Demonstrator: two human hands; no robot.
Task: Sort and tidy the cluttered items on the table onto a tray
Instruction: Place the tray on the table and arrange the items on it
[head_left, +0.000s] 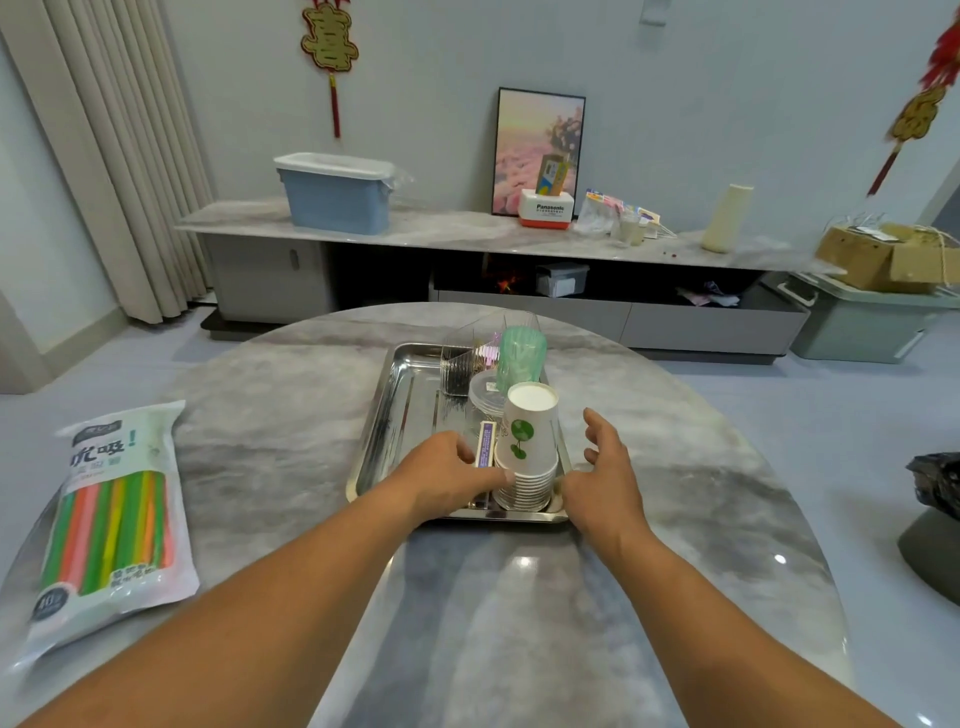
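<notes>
A steel tray (400, 410) lies in the middle of the round marble table (291, 415). On its right side stands an upside-down stack of white paper cups with a green print (530, 447). My left hand (447, 475) lies over the tray's near part, its fingertips touching the stack's lower rims, beside a small purple box (487, 442). My right hand (602, 467) hovers just right of the stack, fingers spread and relaxed, holding nothing. Behind the cups are a clear lid (485, 389), a green plastic bundle (521, 356) and a clear bag of dark items (462, 366).
A bag of coloured straws (111, 525) lies on the table's left. Beyond the table, a low cabinet (467, 239) carries a blue bin (337, 192), a framed picture and small packages. A dark object (935, 519) sits at the right edge.
</notes>
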